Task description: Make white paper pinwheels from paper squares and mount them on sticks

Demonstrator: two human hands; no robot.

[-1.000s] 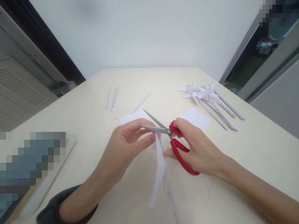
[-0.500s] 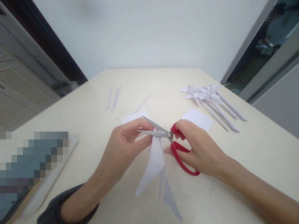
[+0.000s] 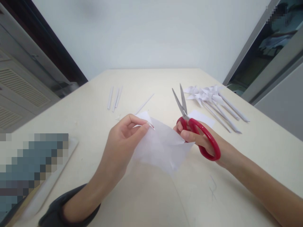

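Between thumb and fingertips, my left hand (image 3: 125, 134) pinches a corner of a creased white sheet of paper (image 3: 161, 148). The sheet spreads out over the table and looks blurred at its lower edge. My right hand (image 3: 195, 132) holds red-handled scissors (image 3: 186, 115), their blades parted and pointing up and away. The right thumb and fingertips also touch the paper's right edge; whether they grip it I cannot tell. A flat white paper (image 3: 203, 118) lies behind my right hand, and part of another (image 3: 144, 116) shows behind my left.
Paper pinwheels (image 3: 204, 94) on rolled sticks lie at the back right. Several rolled paper tubes (image 3: 115, 99) rest at back left, a thin paper stick (image 3: 145, 103) between. Fine scraps (image 3: 213, 189) lie near my right forearm. A pixelated object (image 3: 35, 176) sits at the left.
The scissors have come away from the paper and turned upward, to the right. The folded paper that hung down from my left hand is now spread out to the right.
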